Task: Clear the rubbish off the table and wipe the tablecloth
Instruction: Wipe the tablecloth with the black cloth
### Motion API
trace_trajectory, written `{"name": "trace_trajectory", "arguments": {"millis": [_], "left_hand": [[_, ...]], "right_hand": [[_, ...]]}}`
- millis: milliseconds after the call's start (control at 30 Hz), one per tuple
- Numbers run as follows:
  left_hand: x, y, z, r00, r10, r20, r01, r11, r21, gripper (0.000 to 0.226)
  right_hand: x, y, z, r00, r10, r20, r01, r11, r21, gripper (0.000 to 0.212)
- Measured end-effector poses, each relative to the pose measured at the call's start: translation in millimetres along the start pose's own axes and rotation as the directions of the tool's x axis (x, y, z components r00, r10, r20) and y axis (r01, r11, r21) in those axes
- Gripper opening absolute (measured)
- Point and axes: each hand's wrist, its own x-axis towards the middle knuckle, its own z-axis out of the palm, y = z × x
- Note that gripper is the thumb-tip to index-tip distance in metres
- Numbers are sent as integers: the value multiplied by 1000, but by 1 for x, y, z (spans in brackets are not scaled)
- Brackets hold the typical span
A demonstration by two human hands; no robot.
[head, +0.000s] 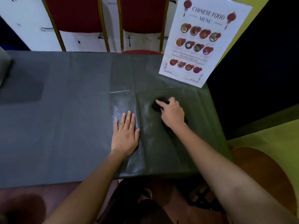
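A dark grey tablecloth (64, 126) covers the table, with fold creases and pale smeared streaks near the middle right. My left hand (127, 135) lies flat on the cloth, fingers straight and together, pressing it down. To its right, my right hand (172, 113) grips a small black wiping cloth (157, 105) against the tablecloth, forefinger stretched over it. Most of the black cloth is hidden under that hand.
A standing Chinese food menu card (200, 39) sits at the table's far right corner. Two red chairs with gold frames (142, 15) stand beyond the far edge. A round wooden stool (262, 172) is at the near right. A grey object (4, 67) pokes in at the left edge.
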Motion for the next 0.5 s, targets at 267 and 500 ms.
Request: {"name": "trace_trajectory", "arguments": {"millis": [267, 500], "left_hand": [[2, 0, 3, 1000, -13, -13, 12, 1000, -14, 66], [4, -1, 2, 1000, -10, -10, 10, 1000, -25, 66]], "right_hand": [[-75, 18, -9, 866, -489, 104, 496, 867, -47, 46], [29, -18, -4, 1000, -11, 27, 12, 1000, -22, 40]]}}
